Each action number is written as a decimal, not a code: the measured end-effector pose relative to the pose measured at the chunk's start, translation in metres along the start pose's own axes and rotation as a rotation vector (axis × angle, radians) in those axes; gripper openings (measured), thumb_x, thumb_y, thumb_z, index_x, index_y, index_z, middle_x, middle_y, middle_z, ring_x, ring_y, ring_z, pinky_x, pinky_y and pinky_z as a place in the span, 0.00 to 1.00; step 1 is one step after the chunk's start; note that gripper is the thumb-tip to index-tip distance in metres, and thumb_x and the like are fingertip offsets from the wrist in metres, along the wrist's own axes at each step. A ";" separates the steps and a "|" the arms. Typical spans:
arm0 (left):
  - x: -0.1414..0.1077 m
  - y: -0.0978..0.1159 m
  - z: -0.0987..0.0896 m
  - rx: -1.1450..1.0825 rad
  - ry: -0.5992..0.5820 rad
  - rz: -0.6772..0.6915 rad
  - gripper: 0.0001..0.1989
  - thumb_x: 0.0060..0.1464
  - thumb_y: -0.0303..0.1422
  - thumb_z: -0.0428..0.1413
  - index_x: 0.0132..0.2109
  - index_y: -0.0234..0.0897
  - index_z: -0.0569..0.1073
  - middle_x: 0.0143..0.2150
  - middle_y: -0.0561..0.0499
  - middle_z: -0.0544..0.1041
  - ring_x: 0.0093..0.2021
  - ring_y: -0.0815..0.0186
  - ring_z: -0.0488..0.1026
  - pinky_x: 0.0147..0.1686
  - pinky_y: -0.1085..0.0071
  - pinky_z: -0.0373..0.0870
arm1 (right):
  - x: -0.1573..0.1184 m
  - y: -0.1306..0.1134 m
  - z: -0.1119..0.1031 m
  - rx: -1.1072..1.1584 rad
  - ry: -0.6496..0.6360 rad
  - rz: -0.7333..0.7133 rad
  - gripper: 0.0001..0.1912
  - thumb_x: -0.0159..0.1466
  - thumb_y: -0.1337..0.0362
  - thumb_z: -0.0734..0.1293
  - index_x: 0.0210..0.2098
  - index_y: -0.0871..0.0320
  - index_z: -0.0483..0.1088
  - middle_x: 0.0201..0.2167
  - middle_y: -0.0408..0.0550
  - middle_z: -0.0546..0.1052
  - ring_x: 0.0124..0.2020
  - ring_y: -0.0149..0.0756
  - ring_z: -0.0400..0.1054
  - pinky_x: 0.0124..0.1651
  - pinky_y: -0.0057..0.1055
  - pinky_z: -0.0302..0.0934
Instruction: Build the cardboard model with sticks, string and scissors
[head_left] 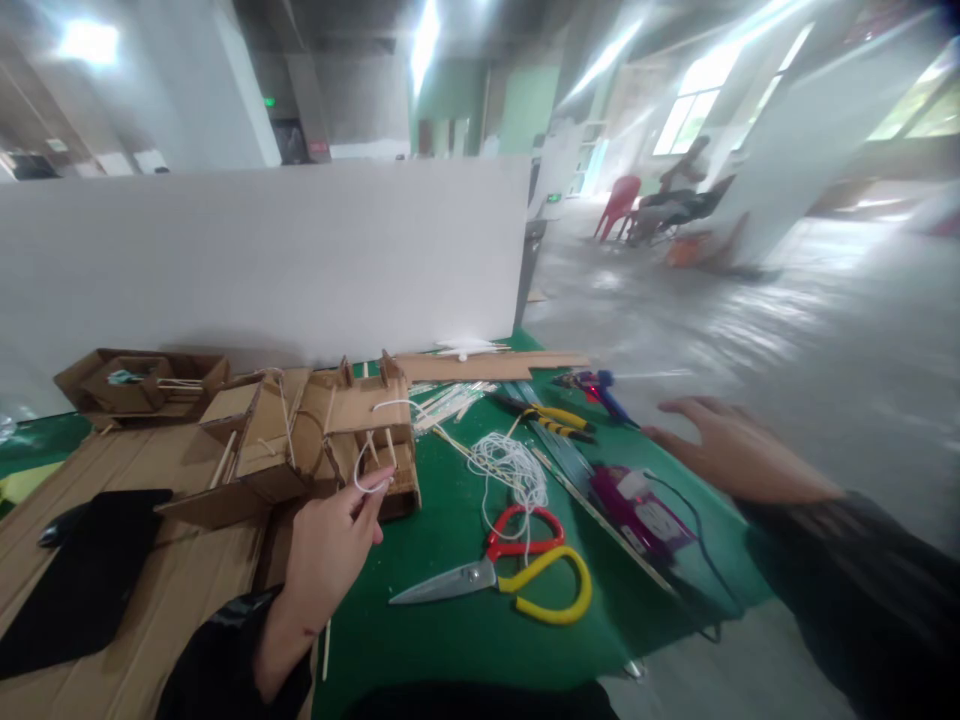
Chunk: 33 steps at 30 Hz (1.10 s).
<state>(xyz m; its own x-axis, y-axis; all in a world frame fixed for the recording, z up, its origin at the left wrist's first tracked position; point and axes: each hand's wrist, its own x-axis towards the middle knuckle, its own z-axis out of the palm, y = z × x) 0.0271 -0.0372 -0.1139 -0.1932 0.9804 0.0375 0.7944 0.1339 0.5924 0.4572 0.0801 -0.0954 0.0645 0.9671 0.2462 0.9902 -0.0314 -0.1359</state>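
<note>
My left hand (334,535) pinches a white string (360,470), which loops up from my fingertips beside a cardboard model (367,400). The string passes into the model's top, and thin wooden sticks stand in its lower opening. Out over the table's right edge, my right hand (720,445) is held with thumb and fingers apart, nothing in it. Nearest to it lies a blue glue gun (604,395) with a small red light. Scissors (487,575) with one red and one yellow handle lie between my hands, below a tangle of white string (514,465).
Yellow-and-black pliers (555,415), clear glue sticks (559,435) and a purple power strip (641,510) lie on the green tabletop (450,660). Leftward are a cardboard box (142,385) and a black mat (90,570). A white partition (262,265) stands behind; a person (682,175) sits far off.
</note>
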 end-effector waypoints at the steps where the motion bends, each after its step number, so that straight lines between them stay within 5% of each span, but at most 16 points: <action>1: 0.000 -0.001 0.001 0.010 0.004 0.002 0.19 0.63 0.45 0.46 0.54 0.50 0.76 0.18 0.60 0.75 0.21 0.67 0.73 0.25 0.75 0.61 | -0.014 -0.005 -0.008 -0.014 0.013 -0.016 0.22 0.62 0.48 0.64 0.50 0.53 0.68 0.54 0.55 0.71 0.56 0.54 0.64 0.58 0.51 0.56; 6: 0.000 -0.007 0.004 0.108 0.035 0.036 0.19 0.63 0.42 0.46 0.54 0.49 0.75 0.19 0.59 0.76 0.23 0.66 0.75 0.28 0.74 0.60 | -0.079 -0.055 -0.039 0.122 0.077 -0.266 0.21 0.65 0.44 0.56 0.49 0.46 0.66 0.51 0.49 0.73 0.52 0.51 0.67 0.53 0.49 0.62; 10: -0.002 -0.007 0.005 0.136 0.036 0.047 0.18 0.64 0.41 0.45 0.54 0.49 0.75 0.20 0.59 0.77 0.24 0.66 0.75 0.28 0.74 0.60 | -0.095 -0.095 -0.042 0.341 0.027 -0.336 0.16 0.68 0.50 0.56 0.44 0.48 0.69 0.46 0.48 0.75 0.48 0.45 0.70 0.51 0.42 0.64; 17: -0.003 -0.007 0.005 0.173 0.016 0.054 0.17 0.64 0.39 0.46 0.55 0.52 0.74 0.20 0.59 0.78 0.24 0.66 0.76 0.28 0.75 0.59 | -0.035 -0.134 0.018 0.170 -0.212 -0.251 0.18 0.68 0.68 0.55 0.51 0.51 0.71 0.51 0.48 0.75 0.49 0.42 0.72 0.50 0.36 0.65; 22: -0.002 -0.009 0.005 0.182 0.017 0.088 0.18 0.65 0.39 0.45 0.55 0.50 0.75 0.21 0.58 0.79 0.25 0.66 0.77 0.28 0.75 0.59 | 0.002 -0.147 0.060 0.056 -0.289 -0.230 0.14 0.68 0.66 0.60 0.51 0.56 0.71 0.47 0.52 0.76 0.47 0.42 0.72 0.47 0.39 0.66; 27: -0.002 -0.010 0.007 0.179 0.025 0.092 0.17 0.64 0.40 0.46 0.55 0.51 0.75 0.21 0.58 0.79 0.25 0.65 0.77 0.28 0.75 0.59 | 0.009 -0.150 0.070 -0.044 -0.308 -0.266 0.13 0.69 0.59 0.63 0.49 0.58 0.70 0.49 0.51 0.73 0.46 0.38 0.70 0.48 0.40 0.66; 33: -0.001 -0.012 0.005 0.194 0.016 0.112 0.18 0.65 0.40 0.46 0.57 0.51 0.72 0.20 0.59 0.78 0.24 0.65 0.77 0.28 0.75 0.60 | 0.013 -0.156 0.064 -0.093 -0.291 -0.323 0.12 0.68 0.68 0.61 0.47 0.55 0.73 0.47 0.52 0.73 0.44 0.41 0.71 0.42 0.35 0.65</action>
<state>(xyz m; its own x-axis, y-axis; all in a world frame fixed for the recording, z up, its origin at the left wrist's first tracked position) 0.0210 -0.0393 -0.1247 -0.1053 0.9885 0.1085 0.9069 0.0507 0.4183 0.2959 0.1136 -0.1324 -0.2741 0.9615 -0.0209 0.9617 0.2741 -0.0059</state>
